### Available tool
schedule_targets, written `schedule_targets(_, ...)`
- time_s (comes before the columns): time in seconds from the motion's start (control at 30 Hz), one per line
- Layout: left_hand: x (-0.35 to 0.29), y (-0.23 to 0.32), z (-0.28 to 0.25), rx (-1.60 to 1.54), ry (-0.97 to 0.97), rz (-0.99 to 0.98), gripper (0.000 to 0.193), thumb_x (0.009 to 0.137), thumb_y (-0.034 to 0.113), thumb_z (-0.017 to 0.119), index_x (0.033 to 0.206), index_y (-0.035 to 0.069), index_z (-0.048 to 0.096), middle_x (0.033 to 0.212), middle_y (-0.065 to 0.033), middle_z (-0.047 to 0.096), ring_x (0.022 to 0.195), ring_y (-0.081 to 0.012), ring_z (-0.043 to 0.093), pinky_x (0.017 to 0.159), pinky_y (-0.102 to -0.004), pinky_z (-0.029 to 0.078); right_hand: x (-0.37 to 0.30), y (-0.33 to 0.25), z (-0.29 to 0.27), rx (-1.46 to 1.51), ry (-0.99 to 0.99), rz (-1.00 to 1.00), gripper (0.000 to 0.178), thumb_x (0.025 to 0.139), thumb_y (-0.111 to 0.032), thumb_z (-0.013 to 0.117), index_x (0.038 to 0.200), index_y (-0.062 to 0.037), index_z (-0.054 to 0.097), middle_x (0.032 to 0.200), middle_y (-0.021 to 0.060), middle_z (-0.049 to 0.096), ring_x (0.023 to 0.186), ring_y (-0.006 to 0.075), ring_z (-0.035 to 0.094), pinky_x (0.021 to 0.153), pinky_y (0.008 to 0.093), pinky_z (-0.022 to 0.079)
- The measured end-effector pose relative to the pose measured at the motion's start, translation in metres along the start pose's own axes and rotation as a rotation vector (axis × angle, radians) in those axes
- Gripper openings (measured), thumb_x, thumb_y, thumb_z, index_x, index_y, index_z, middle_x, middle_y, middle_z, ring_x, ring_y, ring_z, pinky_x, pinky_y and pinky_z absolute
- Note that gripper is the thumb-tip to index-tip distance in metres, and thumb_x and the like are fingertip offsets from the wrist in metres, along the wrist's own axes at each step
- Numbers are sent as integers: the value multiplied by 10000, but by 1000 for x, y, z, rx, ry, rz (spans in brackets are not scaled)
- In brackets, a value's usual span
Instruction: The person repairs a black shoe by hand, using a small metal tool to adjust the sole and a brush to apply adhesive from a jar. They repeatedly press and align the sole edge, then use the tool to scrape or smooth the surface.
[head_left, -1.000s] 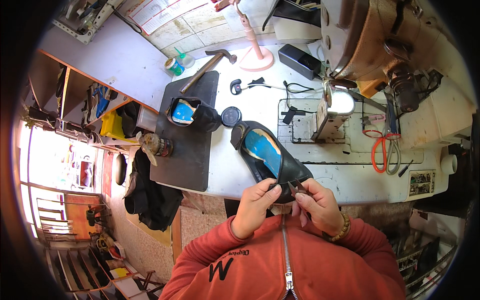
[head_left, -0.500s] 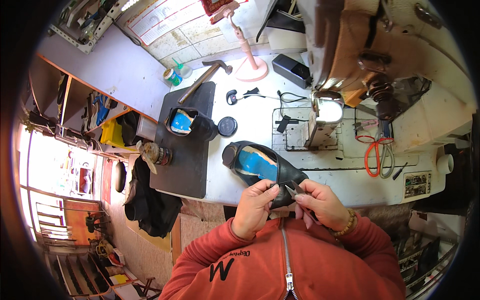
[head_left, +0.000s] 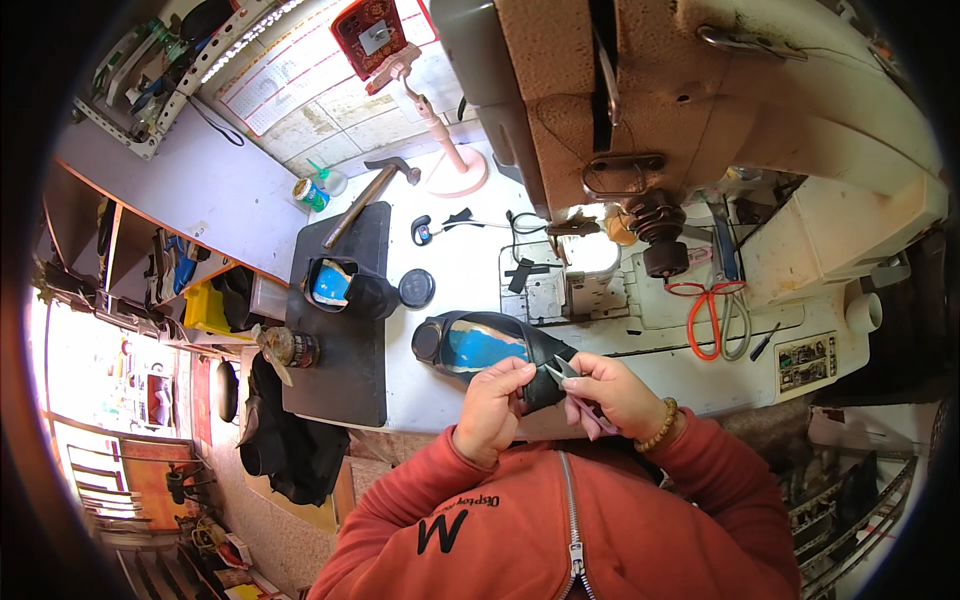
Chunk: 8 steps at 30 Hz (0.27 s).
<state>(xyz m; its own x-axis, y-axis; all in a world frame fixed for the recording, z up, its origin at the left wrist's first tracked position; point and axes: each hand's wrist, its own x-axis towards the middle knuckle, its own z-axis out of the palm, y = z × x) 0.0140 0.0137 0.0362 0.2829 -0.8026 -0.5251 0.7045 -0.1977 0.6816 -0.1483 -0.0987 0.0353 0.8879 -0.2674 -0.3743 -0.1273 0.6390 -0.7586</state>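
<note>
Two hands meet at the near edge of the white worktable (head_left: 450, 270), just above the red zip-up top. The left hand (head_left: 492, 410) is pinched tight on the heel end of the black shoe upper (head_left: 485, 350), whose blue lining faces up and whose toe points away to the left along the table. The right hand (head_left: 618, 395) is closed around small metal thread snips (head_left: 558, 371), their tips right at the shoe's heel edge, and a scrap of pink cloth (head_left: 590, 418) is tucked under those fingers; a beaded bracelet (head_left: 660, 427) circles that wrist. Further out on the left, a dark mat (head_left: 345, 370) carries a second black upper (head_left: 345, 285) with a blue inside, a round black lid (head_left: 416, 289) beside it. To the right lie red-handled scissors (head_left: 708, 315). Beyond, the big beige sewing machine (head_left: 700, 110) looms over everything, and a hammer (head_left: 368, 192) rests near the far wall.
</note>
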Motion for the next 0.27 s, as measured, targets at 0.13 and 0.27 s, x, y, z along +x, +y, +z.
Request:
schedule_targets(0.13,5,0,-3,-24,6,-36,91,933,134,611,875,64,620,788,2,622,671,-82,563,632,-236,492,4,-2,-6,36,-13,42,113,988,-140,492,935,-42,510,669,89,633,413,115,530,377,219,389)
schedule_targets(0.27,6,1,-4,10,-9,-39,93,933,141,614,897,56,624,803,-4,629,683,-94,578,653,-247,508,6,-5,-9,48,-27,64,105,986,-134,493,945,-40,515,673,94,638,415,116,535,374,212,384)
